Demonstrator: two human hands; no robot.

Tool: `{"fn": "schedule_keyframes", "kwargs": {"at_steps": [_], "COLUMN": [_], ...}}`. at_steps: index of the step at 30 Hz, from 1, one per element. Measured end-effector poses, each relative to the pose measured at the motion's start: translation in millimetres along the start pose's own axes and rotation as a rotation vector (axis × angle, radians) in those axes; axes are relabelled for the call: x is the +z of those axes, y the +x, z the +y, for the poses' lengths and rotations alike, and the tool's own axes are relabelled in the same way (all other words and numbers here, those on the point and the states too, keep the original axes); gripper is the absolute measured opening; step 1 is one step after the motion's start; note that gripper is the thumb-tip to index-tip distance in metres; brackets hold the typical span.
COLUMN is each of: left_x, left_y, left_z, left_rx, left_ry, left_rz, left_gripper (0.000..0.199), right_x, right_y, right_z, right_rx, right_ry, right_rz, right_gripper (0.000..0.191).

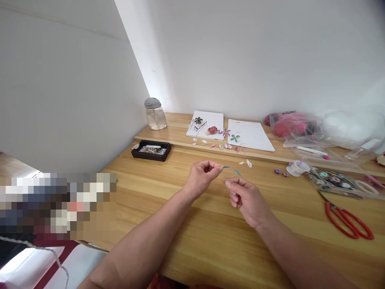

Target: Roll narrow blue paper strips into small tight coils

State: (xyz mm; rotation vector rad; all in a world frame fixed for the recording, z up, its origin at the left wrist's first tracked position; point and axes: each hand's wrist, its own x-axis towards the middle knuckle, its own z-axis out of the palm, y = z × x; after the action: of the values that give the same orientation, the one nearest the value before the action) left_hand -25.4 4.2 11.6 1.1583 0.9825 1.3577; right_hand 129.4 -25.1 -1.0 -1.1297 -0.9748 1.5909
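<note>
the left hand (202,178) pinches one end of a thin blue-green strip (236,171). the strip bends above the table (150,188) toward the right hand (248,198). its fingers are curled, but i cannot tell if they grip. it looks light, bendy and easy to crease, so hold the ends softly.

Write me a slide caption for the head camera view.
Left hand pinching a curved teal strip, right hand at its other end, above a wooden table with red-handled scissors.
</note>
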Motion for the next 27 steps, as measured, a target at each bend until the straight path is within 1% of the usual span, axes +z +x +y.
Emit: {"fn": "schedule_keyframes", "kwargs": {"at_steps": [3, 6, 9, 12, 15, 19, 23, 27], "left_x": [-1.4, -2.4, -2.8, -2.6, -2.5, -3.2, -3.4, -2.3], "left_y": [2, 3, 1, -2, -5, -7, -7, -9], "left_z": [-3, -4, -3, 0, 1, 0, -1, 2], "left_rx": [0.003, 0.010, -0.010, -0.056, -0.095, -0.085, -0.052, -0.070], "left_ry": [0.061, 0.182, 0.292, 0.347, 0.364, 0.360, 0.371, 0.337], "left_rz": [0.054, 0.055, -0.009, -0.133, -0.243, -0.306, -0.362, -0.407], "left_gripper": [0.028, 0.027, 0.027, 0.029, 0.030, 0.030, 0.028, 0.027], "right_x": [3, 2, -2, -8, -14, -17, -18, -21], "right_y": [-4, -8, -10, -9, -5, 2, 6, 11], "right_z": [3, -1, -11, -20, -25, -26, -25, -23], "right_rx": [-0.129, -0.294, -0.454, -0.554, -0.605, -0.646, -0.613, -0.551], "right_ry": [-0.139, -0.313, -0.491, -0.584, -0.596, -0.607, -0.579, -0.505], "right_rz": [0.037, 0.090, 0.168, 0.227, 0.252, 0.251, 0.209, 0.176], "right_gripper": [0.028, 0.026, 0.022, 0.019, 0.017, 0.014, 0.014, 0.016]}}
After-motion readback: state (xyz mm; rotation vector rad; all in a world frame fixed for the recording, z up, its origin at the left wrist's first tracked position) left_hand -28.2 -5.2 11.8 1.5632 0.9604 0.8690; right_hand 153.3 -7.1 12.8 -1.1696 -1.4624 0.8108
